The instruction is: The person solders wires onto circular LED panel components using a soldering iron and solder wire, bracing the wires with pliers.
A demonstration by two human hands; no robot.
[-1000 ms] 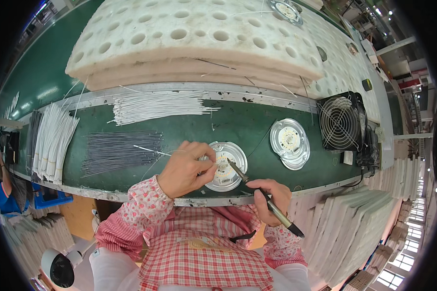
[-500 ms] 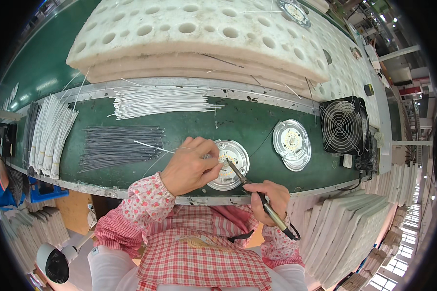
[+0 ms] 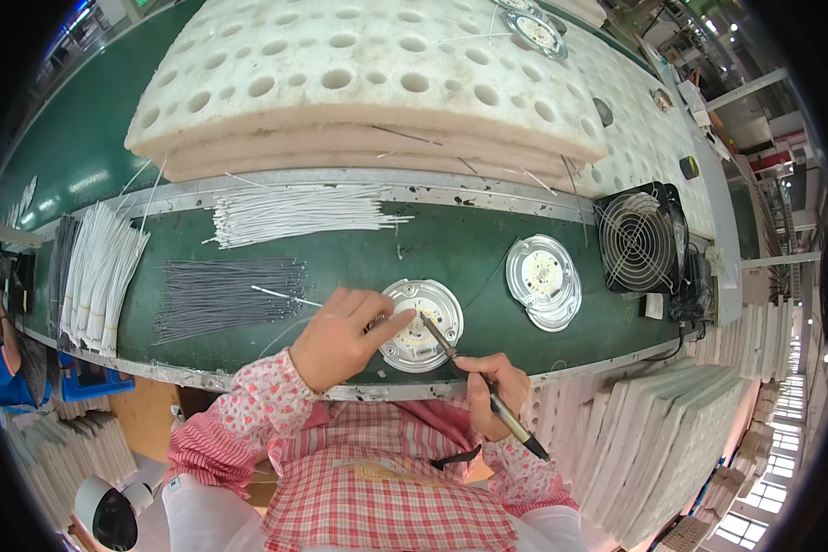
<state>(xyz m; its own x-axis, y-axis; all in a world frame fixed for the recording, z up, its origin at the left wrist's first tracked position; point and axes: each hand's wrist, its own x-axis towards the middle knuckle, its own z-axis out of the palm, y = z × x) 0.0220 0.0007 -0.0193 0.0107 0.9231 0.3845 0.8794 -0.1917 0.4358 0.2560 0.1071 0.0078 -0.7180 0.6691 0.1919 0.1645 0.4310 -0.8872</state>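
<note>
A round silver lamp disc [image 3: 449, 308] with a pale circuit board in its middle lies on the green bench in front of me. My right hand [image 3: 499, 391] grips a soldering iron [image 3: 451, 350], and its tip reaches the board. On the disc's left side, my left hand [image 3: 340, 336] has thumb and forefinger pinched over the board, slightly blurred. A thin white wire [image 3: 285, 294] runs into that hand from the left, over the grey wires [image 3: 221, 299]; its gripped end is hidden by the fingers.
White wires [image 3: 294, 216] lie behind the grey ones, and bundled white wires [image 3: 101, 276] stand left. Two overlapping discs [image 3: 545, 283] sit to the right, beside a black fan [image 3: 637, 235]. Thick white perforated foam slabs [image 3: 368, 101] rise behind the bench's metal edge.
The whole view has shifted a little. My left hand has drawn slightly left and back from the disc's middle, its fingers blurring. The iron's tip stays at the board.
</note>
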